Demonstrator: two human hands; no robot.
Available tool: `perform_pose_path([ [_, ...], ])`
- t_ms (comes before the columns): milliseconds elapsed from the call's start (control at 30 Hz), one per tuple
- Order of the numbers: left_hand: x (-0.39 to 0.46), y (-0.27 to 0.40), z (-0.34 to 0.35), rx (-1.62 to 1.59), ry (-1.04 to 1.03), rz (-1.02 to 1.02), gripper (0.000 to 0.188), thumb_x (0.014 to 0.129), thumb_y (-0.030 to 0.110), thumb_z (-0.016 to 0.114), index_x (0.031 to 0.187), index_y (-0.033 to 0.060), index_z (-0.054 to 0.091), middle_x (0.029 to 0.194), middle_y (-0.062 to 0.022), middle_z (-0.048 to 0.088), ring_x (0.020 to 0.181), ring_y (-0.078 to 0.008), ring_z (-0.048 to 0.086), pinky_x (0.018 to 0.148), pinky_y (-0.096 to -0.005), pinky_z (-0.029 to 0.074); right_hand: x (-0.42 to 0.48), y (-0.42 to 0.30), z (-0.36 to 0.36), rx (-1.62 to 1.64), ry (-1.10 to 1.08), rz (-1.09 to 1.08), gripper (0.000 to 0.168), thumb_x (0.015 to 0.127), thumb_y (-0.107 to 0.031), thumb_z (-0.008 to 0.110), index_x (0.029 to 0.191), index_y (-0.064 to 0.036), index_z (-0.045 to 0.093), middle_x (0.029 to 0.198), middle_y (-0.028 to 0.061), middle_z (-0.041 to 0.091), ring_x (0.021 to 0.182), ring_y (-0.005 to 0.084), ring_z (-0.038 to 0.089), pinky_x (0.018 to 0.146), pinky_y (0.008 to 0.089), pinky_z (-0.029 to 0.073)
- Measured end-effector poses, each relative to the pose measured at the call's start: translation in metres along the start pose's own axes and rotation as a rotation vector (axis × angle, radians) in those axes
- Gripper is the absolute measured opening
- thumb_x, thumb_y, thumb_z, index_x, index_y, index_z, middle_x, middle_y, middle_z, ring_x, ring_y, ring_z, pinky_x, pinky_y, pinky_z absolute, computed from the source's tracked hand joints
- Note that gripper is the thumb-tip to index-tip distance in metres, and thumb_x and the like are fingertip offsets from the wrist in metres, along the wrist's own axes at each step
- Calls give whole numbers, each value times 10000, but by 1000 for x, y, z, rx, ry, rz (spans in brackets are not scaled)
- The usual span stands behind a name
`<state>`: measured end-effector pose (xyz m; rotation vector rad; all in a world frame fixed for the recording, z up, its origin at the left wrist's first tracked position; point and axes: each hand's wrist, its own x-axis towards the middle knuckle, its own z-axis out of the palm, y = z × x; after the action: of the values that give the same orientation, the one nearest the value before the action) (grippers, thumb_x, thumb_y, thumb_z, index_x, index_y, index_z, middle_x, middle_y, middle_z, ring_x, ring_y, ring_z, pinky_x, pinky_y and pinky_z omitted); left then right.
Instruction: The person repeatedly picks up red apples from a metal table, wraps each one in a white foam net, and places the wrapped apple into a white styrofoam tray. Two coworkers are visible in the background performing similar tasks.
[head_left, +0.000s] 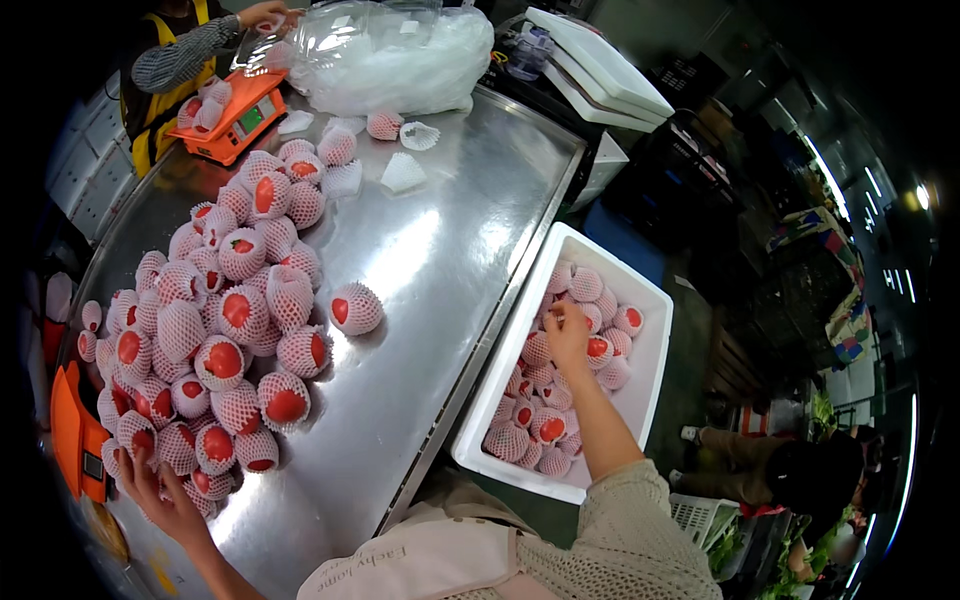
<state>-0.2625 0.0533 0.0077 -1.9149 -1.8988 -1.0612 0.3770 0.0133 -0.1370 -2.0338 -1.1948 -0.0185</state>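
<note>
Red tomatoes in white foam net sleeves form a large pile (244, 311) on a stainless steel table (442, 300). At the pile's near end, my left hand (166, 499) has its fingers apart, over or against several sleeved tomatoes. My right hand (568, 341) reaches down into a white foam box (656, 337) beside the table. Its fingertips are bent close to the sleeved tomatoes (551, 427) inside; whether they grip one is hidden. A single sleeved tomato (357, 308) lies apart, to the right of the pile.
An orange scale (244, 120) bearing sleeved tomatoes stands at the far left; another orange device (75, 435) is near the left edge. A co-worker's hand (264, 15) is by a large clear plastic bag (390, 60). Loose foam sleeves (403, 172) and foam lids (600, 64) lie farther back.
</note>
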Motion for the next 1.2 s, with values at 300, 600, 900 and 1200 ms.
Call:
perform_pose_path([
  [300,-40,66,10,-432,-357,-5,291,728,-29,729,994,28,626,1252,-219,557,1065,-351,601,939,-427,474,100,88,66,-549,-296,-69,411,855,-340,630,1131,-36,648,1061,218,654,951,363,641,856,472,499],
  [600,-71,91,5,-610,-467,-105,204,868,112,669,1056,60,611,1163,-103,593,986,-285,629,784,-349,537,106,26,47,-540,-409,208,529,903,-340,635,1255,38,516,1110,200,624,974,336,654,796,422,542],
  [900,-99,98,2,-1019,-611,-341,220,933,149,620,1116,30,599,1154,-78,592,921,-154,626,782,-283,548,25,-65,-49,614,-100,541,579,903,-310,619,1357,6,447,995,189,623,748,304,625,549,388,517],
  [1200,-111,136,14,-1686,-1176,-672,534,998,472,499,1372,91,459,1165,-62,533,862,-140,622,679,-265,568,-63,-174,-88,1280,-993,302,594,933,-346,620,1393,-15,442,1342,158,533,1227,303,525,1016,498,460],
])
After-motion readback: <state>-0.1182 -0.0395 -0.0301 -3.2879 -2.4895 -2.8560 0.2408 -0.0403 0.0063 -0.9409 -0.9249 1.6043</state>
